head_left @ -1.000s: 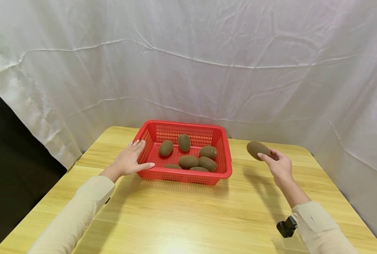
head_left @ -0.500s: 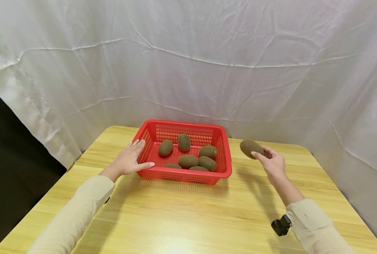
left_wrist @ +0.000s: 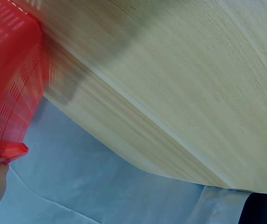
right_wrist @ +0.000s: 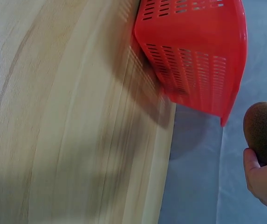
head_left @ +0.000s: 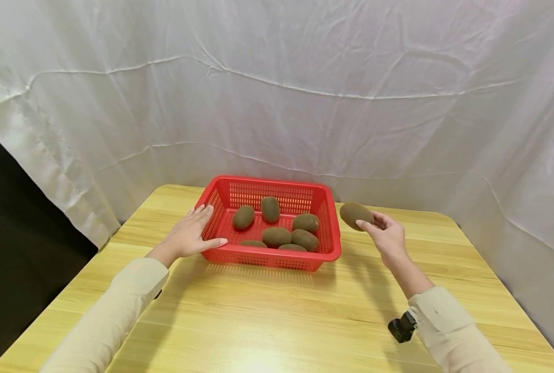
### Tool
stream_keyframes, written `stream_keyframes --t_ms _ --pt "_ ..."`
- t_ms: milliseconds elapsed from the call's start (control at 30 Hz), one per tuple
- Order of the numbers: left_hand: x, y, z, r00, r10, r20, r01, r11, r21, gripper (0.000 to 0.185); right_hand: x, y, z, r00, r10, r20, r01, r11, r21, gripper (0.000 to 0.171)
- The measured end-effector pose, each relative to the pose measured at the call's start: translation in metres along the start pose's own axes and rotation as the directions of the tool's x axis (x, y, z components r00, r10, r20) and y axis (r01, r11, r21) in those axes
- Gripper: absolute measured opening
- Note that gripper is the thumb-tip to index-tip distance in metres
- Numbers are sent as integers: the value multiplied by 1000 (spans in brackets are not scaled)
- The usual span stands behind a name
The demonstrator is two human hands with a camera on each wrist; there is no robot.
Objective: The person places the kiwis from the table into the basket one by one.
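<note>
The head view looks down over the table [head_left: 277, 321]; both close wrist views share the red basket [head_left: 333, 228].

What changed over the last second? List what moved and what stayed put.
The right hand, holding a kiwi, has moved left toward the red basket; the kiwi is now just beside its right rim, above the table. The grip is unchanged. The left hand stays resting against the basket's left side, and the basket and the kiwis inside have not shifted.

basket [head_left: 221, 203]: red, slotted | kiwi [head_left: 354, 214]: brown | table [head_left: 277, 311]: light woodgrain | sleeves [head_left: 118, 305]: beige
</note>
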State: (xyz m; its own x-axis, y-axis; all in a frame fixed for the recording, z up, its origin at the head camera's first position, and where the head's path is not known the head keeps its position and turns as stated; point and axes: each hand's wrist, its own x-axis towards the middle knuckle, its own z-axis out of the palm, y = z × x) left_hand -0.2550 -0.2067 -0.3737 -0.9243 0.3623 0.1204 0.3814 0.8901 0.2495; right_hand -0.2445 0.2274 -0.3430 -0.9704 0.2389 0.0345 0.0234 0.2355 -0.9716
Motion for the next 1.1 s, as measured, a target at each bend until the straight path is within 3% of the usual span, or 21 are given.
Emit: stream_keyframes --t_ms 1100 --pt "0 0 1 1000 -2 -8 2 1000 -2 96 -4 -17 51 996 -64 69 63 998 19 46"
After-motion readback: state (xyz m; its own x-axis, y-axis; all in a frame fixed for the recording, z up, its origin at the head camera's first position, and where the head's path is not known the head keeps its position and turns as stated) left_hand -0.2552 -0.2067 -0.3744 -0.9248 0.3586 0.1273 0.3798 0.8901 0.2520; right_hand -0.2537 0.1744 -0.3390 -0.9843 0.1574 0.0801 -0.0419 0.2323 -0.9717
